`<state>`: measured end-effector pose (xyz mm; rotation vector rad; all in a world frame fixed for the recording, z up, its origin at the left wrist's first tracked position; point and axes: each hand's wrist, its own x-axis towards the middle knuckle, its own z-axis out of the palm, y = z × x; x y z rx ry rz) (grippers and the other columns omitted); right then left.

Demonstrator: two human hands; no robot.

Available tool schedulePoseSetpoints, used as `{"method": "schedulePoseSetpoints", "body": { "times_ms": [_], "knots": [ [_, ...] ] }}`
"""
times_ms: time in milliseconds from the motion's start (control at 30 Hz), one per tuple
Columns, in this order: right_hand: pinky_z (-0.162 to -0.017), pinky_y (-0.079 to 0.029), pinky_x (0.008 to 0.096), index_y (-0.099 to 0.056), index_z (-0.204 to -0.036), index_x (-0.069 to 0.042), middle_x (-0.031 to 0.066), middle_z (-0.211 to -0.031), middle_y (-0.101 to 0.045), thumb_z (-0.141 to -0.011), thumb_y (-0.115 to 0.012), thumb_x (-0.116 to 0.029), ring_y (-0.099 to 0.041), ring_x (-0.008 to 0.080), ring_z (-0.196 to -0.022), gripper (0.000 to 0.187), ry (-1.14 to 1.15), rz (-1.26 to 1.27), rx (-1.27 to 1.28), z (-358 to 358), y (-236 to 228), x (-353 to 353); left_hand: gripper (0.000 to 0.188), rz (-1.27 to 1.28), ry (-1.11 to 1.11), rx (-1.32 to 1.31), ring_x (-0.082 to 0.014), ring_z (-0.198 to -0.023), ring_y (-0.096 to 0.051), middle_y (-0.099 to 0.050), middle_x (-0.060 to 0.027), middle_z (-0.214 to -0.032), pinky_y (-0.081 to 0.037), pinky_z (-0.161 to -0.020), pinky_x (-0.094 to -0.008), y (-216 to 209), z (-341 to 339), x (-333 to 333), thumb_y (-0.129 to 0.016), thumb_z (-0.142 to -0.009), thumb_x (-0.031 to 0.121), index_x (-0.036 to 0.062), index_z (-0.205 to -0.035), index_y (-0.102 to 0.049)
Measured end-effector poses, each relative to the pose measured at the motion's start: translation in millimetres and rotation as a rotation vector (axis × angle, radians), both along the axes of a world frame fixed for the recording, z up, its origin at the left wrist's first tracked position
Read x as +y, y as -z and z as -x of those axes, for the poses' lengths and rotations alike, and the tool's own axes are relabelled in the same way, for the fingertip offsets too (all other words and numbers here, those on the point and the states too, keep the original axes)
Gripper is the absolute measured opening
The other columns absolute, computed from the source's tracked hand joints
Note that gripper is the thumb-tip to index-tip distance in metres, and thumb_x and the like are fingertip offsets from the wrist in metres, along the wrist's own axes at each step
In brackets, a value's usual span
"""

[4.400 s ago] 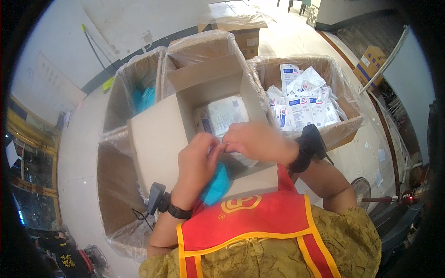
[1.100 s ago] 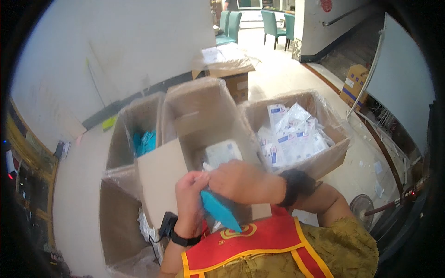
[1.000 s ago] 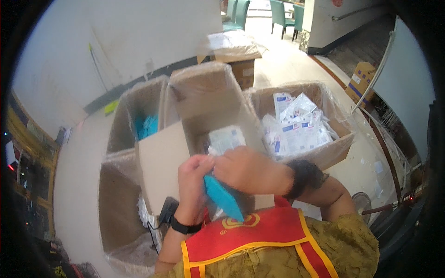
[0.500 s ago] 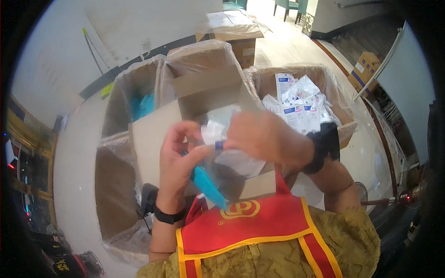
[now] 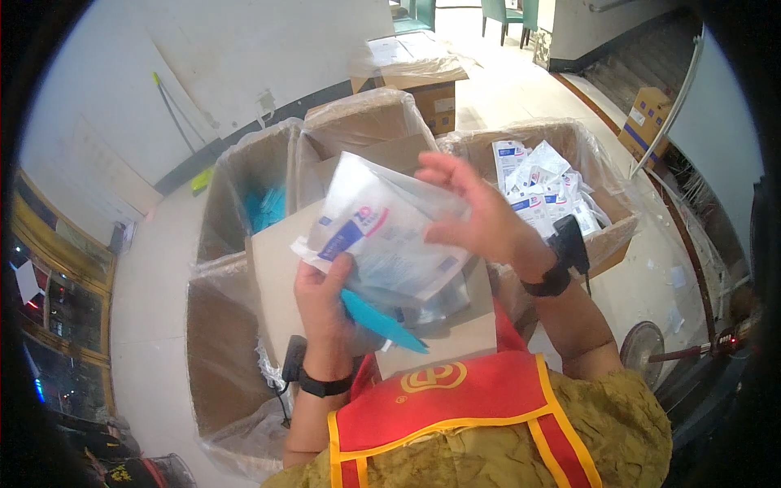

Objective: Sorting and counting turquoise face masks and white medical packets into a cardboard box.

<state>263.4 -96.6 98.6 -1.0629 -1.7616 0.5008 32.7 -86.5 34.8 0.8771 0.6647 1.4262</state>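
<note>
A white packet (image 5: pixel 382 228) is clamped in the fingers of the left hand (image 5: pixel 324 297) above a carton (image 5: pixel 275 252), a teal piece (image 5: pixel 382 324) (apparently folded) beneath it. The right hand (image 5: pixel 482 213) is held near, fingers apart. Similar packets (image 5: pixel 541 183) are heaped in a lined box (image 5: pixel 608 240); this one is not yet released.

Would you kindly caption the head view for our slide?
Left hand holding a white packet and teal item over a carton.

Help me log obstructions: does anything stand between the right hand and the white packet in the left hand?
Nothing visible: the open right hand is beside the white packet, and the teal item by the left hand sits lower, outside that path.
</note>
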Motion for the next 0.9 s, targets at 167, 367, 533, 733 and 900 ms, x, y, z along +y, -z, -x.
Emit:
{"method": "schedulePoseSetpoints", "body": {
  "times_ms": [167, 367, 533, 733, 900],
  "knots": [
    [-0.094, -0.045, 0.0359, -0.054, -0.122, -0.003, 0.0166, -0.118, -0.059, -0.079, -0.074, -0.020, -0.057, 0.0304, -0.112, 0.051, -0.043, 0.161, -0.102, -0.9, -2.0, 4.8, 0.050, 0.032, 0.056, 0.179, -0.0162, -0.097, -0.062, -0.064, -0.0078, -0.111, -0.050, -0.085, -0.0299, 14.8, -4.0, -2.5, -0.073, -0.082, 0.009, 0.0023, -0.127, -0.051],
    [-0.088, -0.047, 0.0391, -0.059, -0.112, -0.004, 0.0147, -0.105, -0.063, -0.081, -0.069, -0.017, -0.060, 0.0327, -0.101, 0.035, -0.162, 0.083, -0.347, -4.0, 1.9, 4.3, 0.051, -0.307, -0.351, 0.761, -0.0128, -0.078, -0.059, -0.064, -0.0076, -0.099, -0.046, -0.066, -0.0250, -6.9, 24.7, 1.0, -0.076, -0.076, 0.012, 0.0051, -0.122, -0.056],
    [-0.086, -0.048, 0.0384, -0.062, -0.112, -0.004, 0.0147, -0.104, -0.063, -0.083, -0.066, -0.015, -0.060, 0.0337, -0.098, 0.032, -0.319, 0.031, -0.497, 12.4, 7.2, -0.5, 0.033, -0.396, -0.071, 1.003, -0.0060, -0.069, -0.056, -0.063, -0.0018, -0.083, -0.043, -0.060, -0.0193, -27.1, 15.8, -7.1, -0.077, -0.077, 0.009, 0.0025, -0.106, -0.064],
    [-0.083, -0.048, 0.0393, -0.062, -0.112, -0.005, 0.0146, -0.099, -0.063, -0.083, -0.066, -0.017, -0.060, 0.0342, -0.096, 0.032, -0.419, 0.073, -0.435, 16.8, 31.7, 0.7, 0.019, -0.182, 0.113, 0.861, -0.0055, -0.070, -0.054, -0.064, 0.0001, -0.081, -0.043, -0.062, -0.0187, -11.0, 21.7, -13.3, -0.074, -0.081, 0.006, 0.0025, -0.097, -0.065],
    [-0.077, -0.049, 0.0421, -0.062, -0.102, -0.010, 0.0127, -0.091, -0.062, -0.086, -0.063, -0.026, -0.061, 0.0343, -0.090, 0.023, -0.316, 0.042, -0.455, 30.4, 44.9, -4.8, 0.010, -0.402, -0.036, 1.003, -0.0087, -0.070, -0.055, -0.063, -0.0011, -0.075, -0.044, -0.063, -0.0229, -8.9, 15.9, -20.0, -0.075, -0.079, 0.007, 0.0017, -0.082, -0.067]
  ]
}}
